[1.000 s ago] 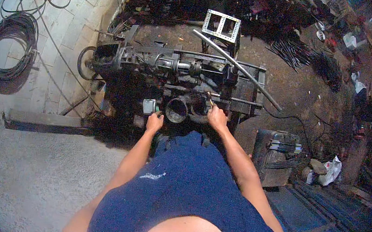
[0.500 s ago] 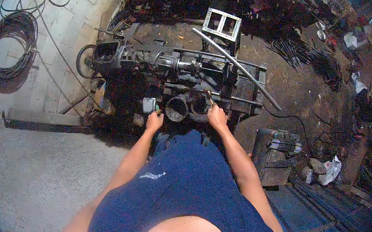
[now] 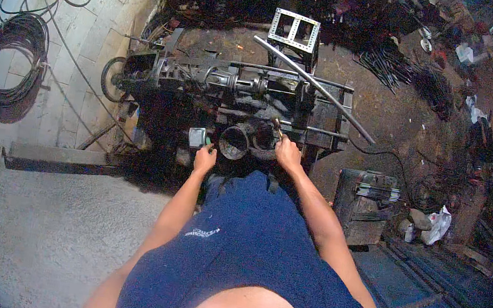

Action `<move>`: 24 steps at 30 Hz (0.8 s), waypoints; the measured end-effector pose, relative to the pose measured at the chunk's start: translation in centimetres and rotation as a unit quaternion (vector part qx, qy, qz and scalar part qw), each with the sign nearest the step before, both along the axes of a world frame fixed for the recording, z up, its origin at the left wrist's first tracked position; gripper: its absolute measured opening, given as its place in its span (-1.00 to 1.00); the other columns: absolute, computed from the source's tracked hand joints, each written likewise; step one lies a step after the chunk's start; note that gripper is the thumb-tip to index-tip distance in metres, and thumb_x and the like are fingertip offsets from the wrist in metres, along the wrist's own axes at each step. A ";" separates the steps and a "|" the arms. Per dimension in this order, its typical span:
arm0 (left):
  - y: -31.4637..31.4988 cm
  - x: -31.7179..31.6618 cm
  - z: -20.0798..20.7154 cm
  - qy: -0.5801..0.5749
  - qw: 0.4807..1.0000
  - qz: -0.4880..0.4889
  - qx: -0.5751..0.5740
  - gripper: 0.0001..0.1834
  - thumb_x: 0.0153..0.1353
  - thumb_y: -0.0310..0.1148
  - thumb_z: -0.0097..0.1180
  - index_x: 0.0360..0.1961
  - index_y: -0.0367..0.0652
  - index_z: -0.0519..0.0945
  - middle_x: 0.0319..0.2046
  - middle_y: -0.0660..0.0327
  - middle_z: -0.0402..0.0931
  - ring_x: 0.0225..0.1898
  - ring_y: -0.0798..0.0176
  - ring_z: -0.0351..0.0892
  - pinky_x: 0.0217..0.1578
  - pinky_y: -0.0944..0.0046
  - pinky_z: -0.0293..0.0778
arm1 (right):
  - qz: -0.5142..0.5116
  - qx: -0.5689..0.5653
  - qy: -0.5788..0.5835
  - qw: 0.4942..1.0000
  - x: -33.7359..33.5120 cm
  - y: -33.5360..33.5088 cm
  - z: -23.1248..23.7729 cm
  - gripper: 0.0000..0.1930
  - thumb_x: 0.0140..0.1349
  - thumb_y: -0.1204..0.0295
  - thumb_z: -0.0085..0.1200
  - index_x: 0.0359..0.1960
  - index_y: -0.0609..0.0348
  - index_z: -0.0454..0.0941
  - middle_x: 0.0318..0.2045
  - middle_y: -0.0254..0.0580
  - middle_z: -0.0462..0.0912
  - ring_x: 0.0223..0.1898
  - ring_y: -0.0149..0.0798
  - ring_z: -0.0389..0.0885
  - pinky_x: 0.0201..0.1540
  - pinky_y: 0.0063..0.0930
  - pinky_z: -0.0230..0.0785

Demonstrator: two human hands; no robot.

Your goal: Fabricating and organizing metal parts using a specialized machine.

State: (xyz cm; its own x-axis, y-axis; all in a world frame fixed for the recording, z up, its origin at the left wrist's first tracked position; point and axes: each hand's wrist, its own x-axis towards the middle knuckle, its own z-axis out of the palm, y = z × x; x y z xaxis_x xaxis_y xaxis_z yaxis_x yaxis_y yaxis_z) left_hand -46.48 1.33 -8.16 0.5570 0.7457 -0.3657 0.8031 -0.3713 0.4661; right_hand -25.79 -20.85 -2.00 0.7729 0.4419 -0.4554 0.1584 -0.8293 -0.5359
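Observation:
My left hand (image 3: 204, 159) is closed at the left side of a dark machine. Its fingers curl at a small green piece (image 3: 208, 141), right beside a pale square-faced part (image 3: 197, 137); what exactly they grip is too small to tell. My right hand (image 3: 287, 154) closes round a short, slim tool (image 3: 278, 128) with a brownish shaft and a small head, whose kind I cannot make out. The tool's tip points away from me, over the machine (image 3: 228, 82) with its shiny shaft. Between my hands sit two round dark cups, the nearer one a grimy funnel-like cup (image 3: 235, 143).
A long metal pipe (image 3: 329, 96) lies slantwise across the machine's right end. Behind stands a white perforated frame (image 3: 294, 30). A dark metal box (image 3: 367, 201) holding rods stands at my right. Rods (image 3: 388, 70) lie on the floor; coiled cable (image 3: 13, 61) is at the left.
Hardly anything differs. My right hand and its tool stay almost in place over the machine, and my left hand stays by the pale square-faced part.

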 end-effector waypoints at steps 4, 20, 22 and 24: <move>0.0 -0.3 -0.2 0.009 1.000 0.008 0.003 -0.61 0.09 -0.20 0.07 -0.06 -0.09 0.55 -0.19 -0.11 0.53 -0.12 -0.15 0.51 -0.09 0.01 0.42 | 0.003 0.005 -0.008 1.000 -0.2 0.0 0.3 -0.64 0.17 0.27 -0.19 -0.09 0.21 0.43 -0.34 0.30 0.56 -0.23 0.27 0.54 -0.10 0.11 0.33; -0.4 -0.1 0.9 0.018 1.000 0.016 -0.012 -0.62 0.11 -0.21 0.05 -0.03 -0.06 0.53 -0.24 -0.10 0.55 -0.15 -0.13 0.52 -0.13 0.01 0.43 | -0.070 0.080 -0.070 0.992 3.4 7.7 4.2 -0.68 0.22 0.30 -0.17 -0.24 0.35 0.46 -0.37 0.32 0.55 -0.28 0.27 0.53 -0.17 0.07 0.35; -0.3 -0.2 0.7 -0.002 1.000 0.005 -0.006 -0.63 0.11 -0.21 0.05 -0.04 -0.03 0.54 -0.25 -0.09 0.55 -0.15 -0.13 0.52 -0.12 0.01 0.43 | -0.055 0.080 -0.061 0.993 3.2 8.0 3.6 -0.68 0.21 0.30 -0.17 -0.27 0.36 0.47 -0.37 0.32 0.55 -0.28 0.28 0.53 -0.17 0.07 0.35; -0.2 -0.3 0.4 -0.006 1.000 0.004 -0.002 -0.63 0.11 -0.21 0.05 -0.04 -0.04 0.54 -0.25 -0.09 0.55 -0.15 -0.13 0.52 -0.13 0.01 0.43 | -0.039 0.079 -0.048 0.995 2.8 8.0 3.0 -0.68 0.20 0.31 -0.15 -0.31 0.39 0.49 -0.38 0.33 0.55 -0.28 0.29 0.53 -0.16 0.08 0.35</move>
